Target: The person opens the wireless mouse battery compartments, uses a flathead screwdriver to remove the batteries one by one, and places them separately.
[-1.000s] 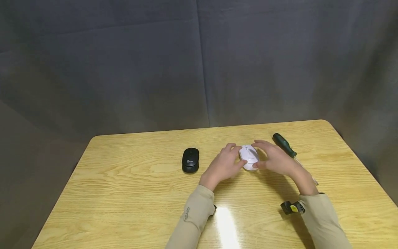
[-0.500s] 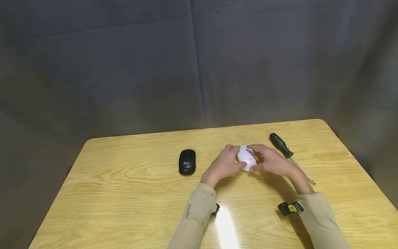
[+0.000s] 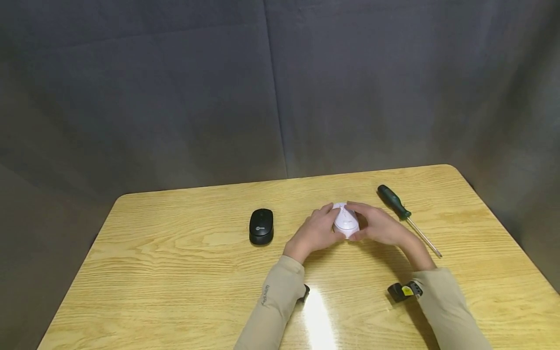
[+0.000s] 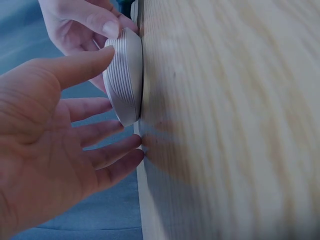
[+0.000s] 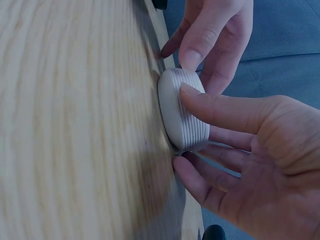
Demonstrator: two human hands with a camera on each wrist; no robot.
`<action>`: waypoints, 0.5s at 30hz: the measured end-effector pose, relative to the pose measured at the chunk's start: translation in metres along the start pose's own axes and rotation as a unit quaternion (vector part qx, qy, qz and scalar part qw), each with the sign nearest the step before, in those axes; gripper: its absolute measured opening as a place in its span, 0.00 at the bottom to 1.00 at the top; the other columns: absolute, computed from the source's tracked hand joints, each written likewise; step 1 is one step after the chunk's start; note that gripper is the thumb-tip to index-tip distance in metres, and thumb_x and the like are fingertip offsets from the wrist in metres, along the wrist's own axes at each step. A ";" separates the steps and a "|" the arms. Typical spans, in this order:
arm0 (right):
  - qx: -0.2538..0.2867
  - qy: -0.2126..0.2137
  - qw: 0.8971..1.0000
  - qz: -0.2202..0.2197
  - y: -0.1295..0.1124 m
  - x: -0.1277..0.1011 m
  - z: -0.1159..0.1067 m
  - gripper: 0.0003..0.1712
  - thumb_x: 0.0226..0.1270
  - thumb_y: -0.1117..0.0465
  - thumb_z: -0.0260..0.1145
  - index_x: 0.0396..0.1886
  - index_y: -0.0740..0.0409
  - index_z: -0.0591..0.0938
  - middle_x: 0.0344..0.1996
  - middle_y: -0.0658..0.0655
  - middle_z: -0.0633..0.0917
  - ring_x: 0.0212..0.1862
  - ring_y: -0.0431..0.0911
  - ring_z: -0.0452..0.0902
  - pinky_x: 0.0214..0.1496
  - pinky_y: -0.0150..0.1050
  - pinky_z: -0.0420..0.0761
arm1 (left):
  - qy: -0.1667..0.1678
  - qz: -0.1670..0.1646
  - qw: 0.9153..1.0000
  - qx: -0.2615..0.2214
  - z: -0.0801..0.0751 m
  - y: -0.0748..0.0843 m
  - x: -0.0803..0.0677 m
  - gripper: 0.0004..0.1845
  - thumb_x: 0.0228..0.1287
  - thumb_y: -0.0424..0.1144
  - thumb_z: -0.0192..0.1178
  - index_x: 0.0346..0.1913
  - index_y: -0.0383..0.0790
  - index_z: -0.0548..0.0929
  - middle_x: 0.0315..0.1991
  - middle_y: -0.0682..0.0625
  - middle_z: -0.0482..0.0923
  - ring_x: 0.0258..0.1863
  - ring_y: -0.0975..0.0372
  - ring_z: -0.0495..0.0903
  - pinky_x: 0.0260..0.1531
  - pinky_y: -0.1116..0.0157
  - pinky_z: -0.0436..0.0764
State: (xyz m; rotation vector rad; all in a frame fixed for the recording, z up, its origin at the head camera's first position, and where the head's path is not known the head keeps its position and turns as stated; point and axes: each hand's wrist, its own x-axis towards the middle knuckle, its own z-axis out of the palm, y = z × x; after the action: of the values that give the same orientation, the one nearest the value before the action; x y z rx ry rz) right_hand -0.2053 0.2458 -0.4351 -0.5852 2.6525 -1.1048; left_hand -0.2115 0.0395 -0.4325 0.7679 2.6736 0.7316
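Note:
A white computer mouse (image 3: 346, 222) with a ridged rear end lies on the wooden table between both hands. My left hand (image 3: 316, 230) grips it from the left. In the left wrist view its thumb (image 4: 85, 65) presses the ridged end of the mouse (image 4: 122, 80), and the fingers spread along the side. From the right, my right hand (image 3: 379, 225) holds the same mouse. Its thumb (image 5: 220, 107) lies on the ridges in the right wrist view, with the fingers curled about the side of the mouse (image 5: 182, 107). The hands partly cover the mouse's sides.
To the left lies a black computer mouse (image 3: 261, 227). A screwdriver (image 3: 394, 202) with a dark green handle lies right of the right hand, its shaft angled toward the front right. Behind the table (image 3: 175, 272) hangs a dark grey curtain (image 3: 197, 97).
Both hands have closed in on the white mouse, the right hand's fingers moving furthest onto it. The head view has shifted slightly, so everything sits a bit further left.

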 end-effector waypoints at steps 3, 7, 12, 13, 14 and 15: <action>-0.001 0.001 1.000 0.000 0.001 0.000 0.001 0.48 0.58 0.69 0.79 0.74 0.75 0.66 0.69 0.74 0.72 0.66 0.65 0.72 0.67 0.65 0.72 | -0.003 0.000 1.000 0.007 0.001 -0.001 0.000 0.35 0.74 0.45 0.64 0.78 0.40 0.67 0.79 0.42 0.59 0.75 0.48 0.64 0.72 0.52 0.69; -0.003 -0.001 1.000 -0.006 0.002 0.000 0.002 0.49 0.57 0.69 0.80 0.75 0.75 0.64 0.71 0.75 0.70 0.69 0.68 0.69 0.69 0.66 0.69 | -0.006 -0.001 1.000 -0.005 0.002 -0.002 0.000 0.35 0.75 0.44 0.63 0.79 0.39 0.64 0.80 0.43 0.57 0.76 0.49 0.62 0.74 0.54 0.66; 0.001 -0.001 1.000 -0.012 0.002 0.000 0.004 0.50 0.57 0.68 0.80 0.75 0.75 0.64 0.71 0.75 0.70 0.67 0.67 0.71 0.67 0.64 0.72 | -0.005 0.003 1.000 -0.017 0.003 -0.004 0.000 0.35 0.76 0.43 0.62 0.79 0.37 0.63 0.81 0.43 0.55 0.77 0.50 0.61 0.75 0.56 0.64; 0.001 0.000 1.000 -0.011 0.002 0.000 0.004 0.50 0.57 0.68 0.80 0.75 0.75 0.64 0.71 0.74 0.70 0.67 0.66 0.71 0.67 0.63 0.73 | -0.005 0.004 1.000 -0.018 0.003 -0.004 0.000 0.35 0.76 0.43 0.62 0.79 0.37 0.63 0.81 0.43 0.55 0.77 0.50 0.61 0.75 0.56 0.64; 0.000 0.002 1.000 -0.012 0.001 0.000 0.005 0.50 0.57 0.68 0.80 0.75 0.75 0.64 0.70 0.75 0.71 0.67 0.66 0.71 0.67 0.63 0.73 | -0.005 0.005 1.000 -0.018 0.003 -0.004 0.000 0.35 0.76 0.43 0.62 0.79 0.37 0.63 0.81 0.43 0.55 0.77 0.50 0.61 0.75 0.56 0.63; -0.001 0.004 1.000 -0.013 0.002 0.000 0.005 0.49 0.57 0.68 0.80 0.75 0.75 0.64 0.70 0.75 0.71 0.66 0.66 0.72 0.66 0.63 0.73 | -0.005 0.006 1.000 -0.019 0.003 -0.004 0.001 0.35 0.76 0.43 0.62 0.79 0.37 0.63 0.81 0.42 0.55 0.77 0.50 0.61 0.75 0.56 0.63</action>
State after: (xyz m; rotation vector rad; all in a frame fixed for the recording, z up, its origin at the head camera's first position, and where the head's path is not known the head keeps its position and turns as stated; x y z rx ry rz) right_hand -0.2038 0.2435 -0.4398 -0.6198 2.6595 -1.1150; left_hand -0.2127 0.0381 -0.4377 0.7753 2.6404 0.7783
